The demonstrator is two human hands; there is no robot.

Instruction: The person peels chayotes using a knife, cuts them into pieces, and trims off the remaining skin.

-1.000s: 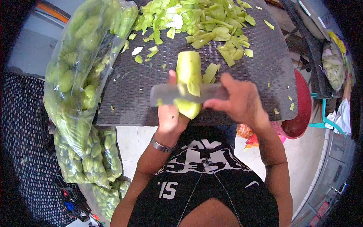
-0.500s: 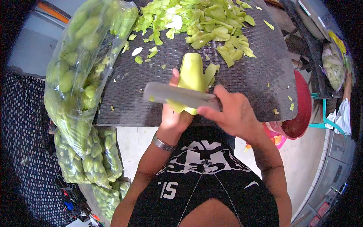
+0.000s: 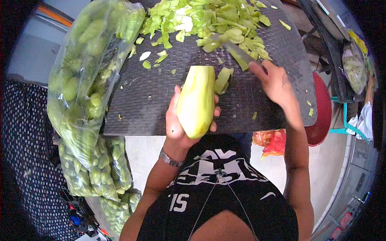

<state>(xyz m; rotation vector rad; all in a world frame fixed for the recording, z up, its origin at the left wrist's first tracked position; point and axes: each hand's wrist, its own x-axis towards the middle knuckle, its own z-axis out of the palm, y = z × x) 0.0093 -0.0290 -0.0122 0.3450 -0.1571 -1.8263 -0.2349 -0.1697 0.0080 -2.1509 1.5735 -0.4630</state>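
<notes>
My left hand (image 3: 179, 120) is wrapped round a peeled pale green fruit (image 3: 196, 102) that looks like an unripe papaya. Its flat, cut end points away from me, and its narrower tip lies over the wrist side of the palm. To the right, my right hand (image 3: 275, 82) grips a knife (image 3: 240, 52); the handle is hidden in the fist. The blade, blurred towards its tip, points up and left over the edge of a heap of green peelings (image 3: 209, 24). A loose curled strip of peel (image 3: 223, 80) is just right of the fruit.
Under all this is a dark woven-textured table (image 3: 140, 108). A long clear plastic bag of green fruit (image 3: 80, 80) lies along its left edge, with more filled bags (image 3: 96, 172) below. A red tub (image 3: 319, 112) stands at the right, near a turquoise stool frame (image 3: 345, 120).
The knife has left the fruit; my right hand has carried it up and right towards the peelings. My left hand still holds the fruit, now turned with more of its surface showing.
</notes>
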